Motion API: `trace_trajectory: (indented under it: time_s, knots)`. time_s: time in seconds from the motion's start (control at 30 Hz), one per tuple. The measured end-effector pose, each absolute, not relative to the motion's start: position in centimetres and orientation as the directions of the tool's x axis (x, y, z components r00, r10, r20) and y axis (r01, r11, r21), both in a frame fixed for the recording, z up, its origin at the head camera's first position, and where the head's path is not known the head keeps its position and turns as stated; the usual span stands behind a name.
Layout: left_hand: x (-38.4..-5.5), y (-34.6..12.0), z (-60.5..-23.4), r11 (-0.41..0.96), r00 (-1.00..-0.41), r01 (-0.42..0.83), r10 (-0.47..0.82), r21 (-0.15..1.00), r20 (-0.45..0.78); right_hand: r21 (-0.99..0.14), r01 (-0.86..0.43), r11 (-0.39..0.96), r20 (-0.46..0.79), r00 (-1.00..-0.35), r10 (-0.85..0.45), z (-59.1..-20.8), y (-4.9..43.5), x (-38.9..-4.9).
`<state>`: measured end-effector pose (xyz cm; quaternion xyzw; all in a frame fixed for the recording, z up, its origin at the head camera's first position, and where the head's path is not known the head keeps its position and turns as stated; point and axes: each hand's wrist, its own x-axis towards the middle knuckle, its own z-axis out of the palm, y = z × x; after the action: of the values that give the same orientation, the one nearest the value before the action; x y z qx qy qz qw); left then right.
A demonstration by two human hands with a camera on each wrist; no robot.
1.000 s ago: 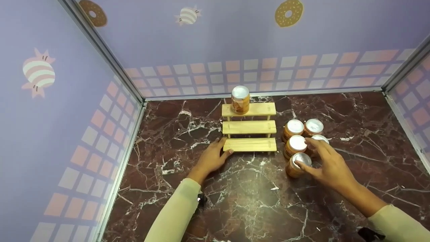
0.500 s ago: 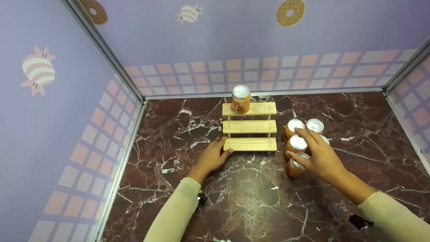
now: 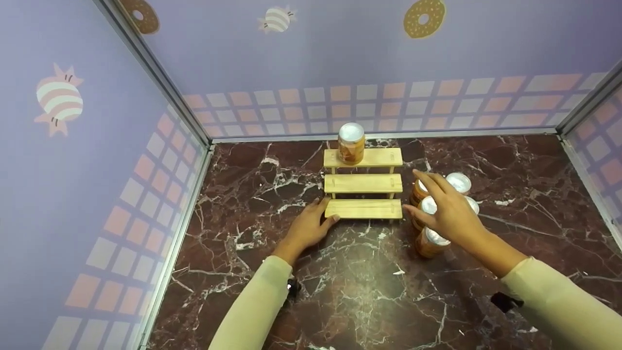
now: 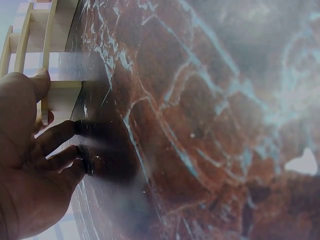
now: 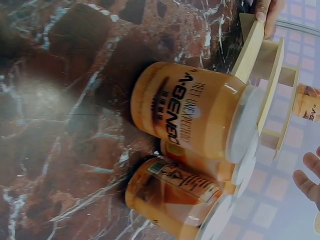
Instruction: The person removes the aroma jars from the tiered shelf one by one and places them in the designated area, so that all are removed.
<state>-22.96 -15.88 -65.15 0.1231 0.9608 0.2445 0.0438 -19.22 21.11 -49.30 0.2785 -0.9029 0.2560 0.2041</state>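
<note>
A three-step wooden display rack (image 3: pixel 363 183) stands on the marble surface. My left hand (image 3: pixel 307 226) holds the left end of its lowest step; in the left wrist view, thumb and finger pinch the step's edge (image 4: pixel 64 95). One orange can (image 3: pixel 351 148) with a silvery lid stands upright on the left part of the top step. Right of the rack, several similar cans (image 3: pixel 431 244) stand in a close group. Over this group hovers my right hand (image 3: pixel 452 214), fingers extended and holding nothing, partly hiding the cans. The right wrist view shows the nearest can (image 5: pixel 195 112) apart from the hand (image 5: pixel 311 182).
Purple panels (image 3: pixel 291 53) with candy and donut prints close off the back and both sides. A metal strip (image 3: pixel 272 139) runs along the back edge of the dark marble surface (image 3: pixel 359 291).
My right hand has shifted left and away from me over the cans, from the nearest lids toward the farther ones. My left hand has stayed on the rack.
</note>
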Motion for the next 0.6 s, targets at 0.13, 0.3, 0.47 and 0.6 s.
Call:
trace_trajectory:
  time_s: [0.13, 0.3, 0.47, 0.6]
  knots:
    - [-22.9, -15.9, -65.2, 0.854, -0.967, 0.208, 0.254, 0.477, -0.034, -0.382, -0.586, 0.715, 0.476, -0.788, -0.392, -48.9, 20.4, -19.8]
    - [-22.7, -15.9, -64.9, 0.83, -0.969, 0.204, 0.246, 0.518, -0.012, -0.426, -0.568, 0.704, 0.442, -0.81, -0.387, -48.6, 19.2, -20.7]
    - [-22.6, -15.9, -64.9, 0.819, -0.968, 0.21, 0.251, 0.534, -0.005, -0.39, -0.577, 0.718, 0.442, -0.801, -0.404, -48.4, 18.0, -21.5]
    - [-22.8, -15.9, -65.0, 0.831, -0.967, 0.21, 0.255, 0.515, -0.017, -0.381, -0.584, 0.717, 0.444, -0.796, -0.412, -48.0, 17.1, -22.1]
